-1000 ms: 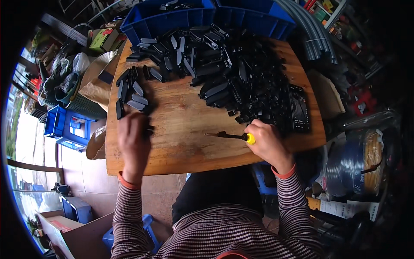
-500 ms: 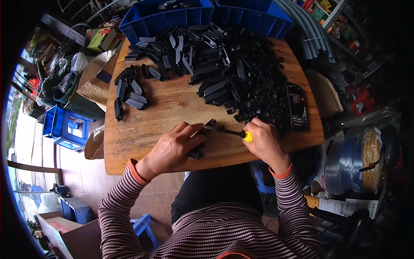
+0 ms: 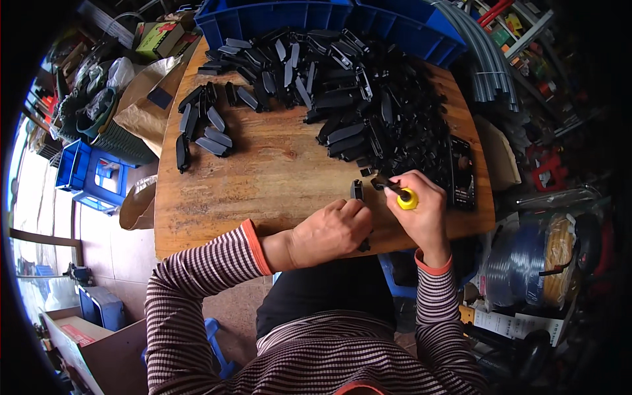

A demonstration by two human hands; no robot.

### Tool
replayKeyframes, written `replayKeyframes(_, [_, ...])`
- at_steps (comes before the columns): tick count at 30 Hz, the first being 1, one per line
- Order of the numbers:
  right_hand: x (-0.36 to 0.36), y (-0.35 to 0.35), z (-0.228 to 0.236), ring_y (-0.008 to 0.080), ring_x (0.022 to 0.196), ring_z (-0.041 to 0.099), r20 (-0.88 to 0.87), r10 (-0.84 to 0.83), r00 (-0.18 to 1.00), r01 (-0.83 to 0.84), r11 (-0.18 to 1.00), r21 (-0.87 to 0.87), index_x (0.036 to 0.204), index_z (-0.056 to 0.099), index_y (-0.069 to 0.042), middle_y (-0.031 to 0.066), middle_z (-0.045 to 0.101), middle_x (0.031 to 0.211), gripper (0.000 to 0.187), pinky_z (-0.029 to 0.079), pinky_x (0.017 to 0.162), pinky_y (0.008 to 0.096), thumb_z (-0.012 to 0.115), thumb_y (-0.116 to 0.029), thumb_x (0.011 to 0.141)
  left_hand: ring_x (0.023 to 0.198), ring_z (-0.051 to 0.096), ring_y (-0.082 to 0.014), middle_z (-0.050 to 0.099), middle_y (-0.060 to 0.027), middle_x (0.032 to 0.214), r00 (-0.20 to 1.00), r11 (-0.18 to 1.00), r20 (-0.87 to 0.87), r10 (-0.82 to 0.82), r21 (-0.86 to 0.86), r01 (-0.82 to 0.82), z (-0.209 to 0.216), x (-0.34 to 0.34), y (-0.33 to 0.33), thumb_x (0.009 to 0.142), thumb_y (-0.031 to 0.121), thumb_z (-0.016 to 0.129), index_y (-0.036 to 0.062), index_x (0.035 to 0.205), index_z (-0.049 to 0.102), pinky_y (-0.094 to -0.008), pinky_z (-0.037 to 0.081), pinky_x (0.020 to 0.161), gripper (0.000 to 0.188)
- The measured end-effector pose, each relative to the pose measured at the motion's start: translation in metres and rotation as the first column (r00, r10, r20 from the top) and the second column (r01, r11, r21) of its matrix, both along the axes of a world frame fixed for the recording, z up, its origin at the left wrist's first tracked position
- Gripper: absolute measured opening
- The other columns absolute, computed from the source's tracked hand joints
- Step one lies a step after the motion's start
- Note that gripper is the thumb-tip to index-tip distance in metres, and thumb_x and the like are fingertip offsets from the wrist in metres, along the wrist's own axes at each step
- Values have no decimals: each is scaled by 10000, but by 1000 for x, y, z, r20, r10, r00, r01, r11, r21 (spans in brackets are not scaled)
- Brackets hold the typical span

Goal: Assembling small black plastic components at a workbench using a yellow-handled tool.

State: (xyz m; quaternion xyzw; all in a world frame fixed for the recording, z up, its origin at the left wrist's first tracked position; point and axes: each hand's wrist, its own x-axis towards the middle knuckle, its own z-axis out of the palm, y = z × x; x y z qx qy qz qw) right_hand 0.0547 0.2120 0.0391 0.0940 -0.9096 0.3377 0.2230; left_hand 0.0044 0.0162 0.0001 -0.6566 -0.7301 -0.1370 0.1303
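Note:
My left hand [image 3: 331, 229] is closed round a long black plastic piece [image 3: 357, 190]. One end stands up past my fingers, a bit of the other shows below them, and the middle is hidden. In my closed right hand [image 3: 421, 212] is a screwdriver with a yellow and black handle [image 3: 407, 199]. A small dark shape [image 3: 379, 182] shows at the right fingertips; whether it belongs to the screwdriver or is a loose part, I cannot tell. Just beyond that hand lies a big heap of black plastic parts [image 3: 345, 134], with small ones on its right side.
Several similar black pieces [image 3: 214, 141] lie apart on the left of the wooden table [image 3: 263, 178]. A phone [image 3: 463, 174] rests at its right edge. Blue bins [image 3: 276, 20] stand along the back. Paper bags [image 3: 141, 112] and a blue stool [image 3: 95, 174] are at the left.
My left hand has moved right with the black piece, which now points away from me. My right hand has shifted slightly right, and the screwdriver is turned away from the piece.

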Motion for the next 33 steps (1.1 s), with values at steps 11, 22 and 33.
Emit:
replayKeyframes(11, [-21,-14,-13,297,713,664,127,102,987,-127,970,209,877,614,-24,117,632,813,226,518,607,341,740,30,699,854,563,-202,517,-72,882,1000,994,1,26,105,-26,-9,1,-1,745,188,608,22,921,616,-288,501,738,242])
replayKeyframes(22, [-44,-18,31,120,600,615,-116,82,990,-138,752,-644,841,577,-33,90,672,774,149,476,519,250,704,-102,880,899,569,-200,552,-82,995,999,1000,28,-15,6,15,0,1,-5,744,224,619,13,986,627,-290,491,741,321])
replayKeyframes(33, [-41,8,9,182,663,633,89,-59,994,75,980,-183,821,605,-7,91,657,791,106,502,598,300,685,-64,861,1017,581,-233,598,-71,1082,996,1000,86,-29,6,29,-3,-26,-2,774,197,650,83,1037,655,-299,487,810,286])
